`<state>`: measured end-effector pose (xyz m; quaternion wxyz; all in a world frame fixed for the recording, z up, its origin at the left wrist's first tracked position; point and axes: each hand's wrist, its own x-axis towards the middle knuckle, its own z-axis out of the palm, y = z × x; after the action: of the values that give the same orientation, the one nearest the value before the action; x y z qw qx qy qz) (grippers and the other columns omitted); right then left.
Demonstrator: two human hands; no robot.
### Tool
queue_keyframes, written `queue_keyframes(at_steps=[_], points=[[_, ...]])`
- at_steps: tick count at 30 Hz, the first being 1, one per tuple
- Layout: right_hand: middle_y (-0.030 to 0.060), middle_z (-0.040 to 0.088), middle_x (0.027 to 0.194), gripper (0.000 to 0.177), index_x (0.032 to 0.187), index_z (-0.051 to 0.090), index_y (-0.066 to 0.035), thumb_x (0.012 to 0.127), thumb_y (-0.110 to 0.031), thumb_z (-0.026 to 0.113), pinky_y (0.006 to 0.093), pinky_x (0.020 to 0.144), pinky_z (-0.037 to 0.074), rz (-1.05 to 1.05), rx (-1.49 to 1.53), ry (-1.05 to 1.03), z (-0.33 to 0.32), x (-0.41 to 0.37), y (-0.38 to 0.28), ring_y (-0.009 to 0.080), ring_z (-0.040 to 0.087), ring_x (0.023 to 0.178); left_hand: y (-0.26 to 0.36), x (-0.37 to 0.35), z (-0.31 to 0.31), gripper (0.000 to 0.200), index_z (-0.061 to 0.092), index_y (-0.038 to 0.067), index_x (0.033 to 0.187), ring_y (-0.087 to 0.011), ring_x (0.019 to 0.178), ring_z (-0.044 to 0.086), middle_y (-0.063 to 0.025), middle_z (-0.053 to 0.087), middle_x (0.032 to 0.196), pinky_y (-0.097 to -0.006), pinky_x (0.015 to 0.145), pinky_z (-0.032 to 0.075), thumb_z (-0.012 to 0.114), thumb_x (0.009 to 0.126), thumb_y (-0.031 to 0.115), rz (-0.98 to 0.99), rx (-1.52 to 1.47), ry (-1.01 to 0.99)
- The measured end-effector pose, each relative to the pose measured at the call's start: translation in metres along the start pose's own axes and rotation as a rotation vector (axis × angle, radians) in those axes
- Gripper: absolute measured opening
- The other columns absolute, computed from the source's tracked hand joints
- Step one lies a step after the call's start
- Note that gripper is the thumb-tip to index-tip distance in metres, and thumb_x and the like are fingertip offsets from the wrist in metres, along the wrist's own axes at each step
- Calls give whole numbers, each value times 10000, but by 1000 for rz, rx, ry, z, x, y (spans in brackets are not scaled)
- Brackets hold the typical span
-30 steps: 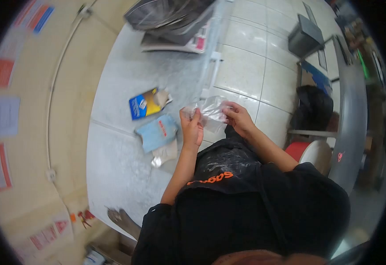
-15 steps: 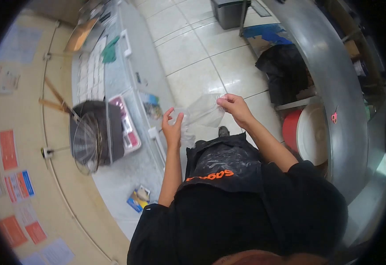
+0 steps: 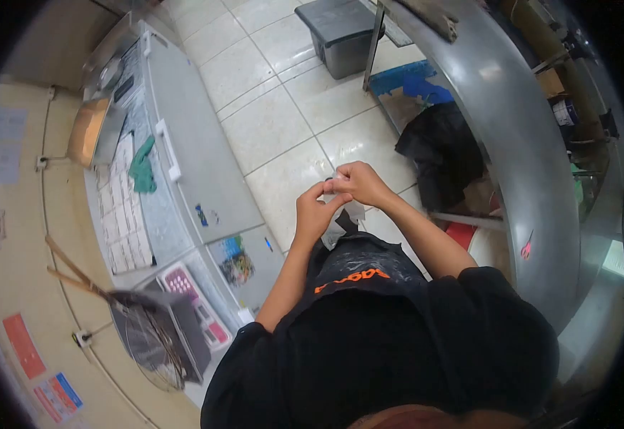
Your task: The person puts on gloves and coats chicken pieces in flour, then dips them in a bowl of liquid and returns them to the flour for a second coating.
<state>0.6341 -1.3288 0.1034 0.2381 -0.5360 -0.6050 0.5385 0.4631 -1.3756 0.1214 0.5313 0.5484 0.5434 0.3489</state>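
A clear plastic bag (image 3: 353, 209) hangs below my two hands, in front of the dark apron. My left hand (image 3: 317, 212) pinches its top edge, thumb and fingers pressed together. Right beside it, my right hand (image 3: 362, 184) grips the same edge, and the fingertips of both hands meet. The hands partly hide the bag's upper part.
To the left, a white freezer (image 3: 205, 168) bears a green cloth (image 3: 142, 166), a pink and white scale (image 3: 196, 304) and a grey bin with a wire strainer (image 3: 147, 332). A metal counter (image 3: 523, 143) with red scissors (image 3: 527, 248) curves along the right. A lidded grey bin (image 3: 337, 36) stands ahead.
My hands have come together from apart, and the bag stretched between them now hangs down. The view has shifted, showing more of the floor and freezer ahead.
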Motion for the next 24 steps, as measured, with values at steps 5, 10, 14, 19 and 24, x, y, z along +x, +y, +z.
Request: queue_keyframes(at_steps=[5, 10, 14, 19, 24], points=[[29, 571, 575, 403, 617, 502, -26, 819, -238, 779, 282, 516, 428, 76, -45, -82, -89, 86, -34, 95, 614, 564, 10, 133, -35, 227, 729, -14, 899, -88, 744, 647, -78, 732, 788, -258, 682, 501, 785, 819, 190, 14, 78, 3], [92, 574, 649, 248, 766, 555, -9, 754, -108, 782, 318, 635, 479, 3, -384, 167, -132, 173, -42, 249, 665, 706, 33, 234, -65, 161, 712, 27, 873, -285, 792, 717, -145, 720, 796, -367, 730, 539, 731, 754, 135, 61, 292, 191], [177, 614, 867, 196, 980, 629, 4, 784, 11, 641, 368, 768, 499, -494, -434, 262, -134, 227, -100, 352, 637, 877, 60, 302, -78, 152, 725, 48, 907, -299, 813, 712, -156, 717, 828, -368, 736, 538, 691, 796, 145, -30, 287, 292], [181, 638, 1094, 279, 1119, 635, 25, 871, 48, 509, 349, 858, 511, -135, 142, -64, -134, 355, -71, 311, 637, 1011, 89, 392, -104, 135, 730, 37, 936, -301, 798, 686, -155, 710, 864, -371, 717, 527, 674, 836, 108, 164, 272, 425], [159, 599, 1260, 304, 1254, 547, 49, 963, 0, 474, 318, 970, 519, 179, 1219, -167, -162, 512, -127, 248, 603, 1189, 111, 499, -123, 122, 718, 26, 937, -293, 749, 673, -138, 687, 823, -375, 657, 506, 693, 831, 81, 250, 297, 481]])
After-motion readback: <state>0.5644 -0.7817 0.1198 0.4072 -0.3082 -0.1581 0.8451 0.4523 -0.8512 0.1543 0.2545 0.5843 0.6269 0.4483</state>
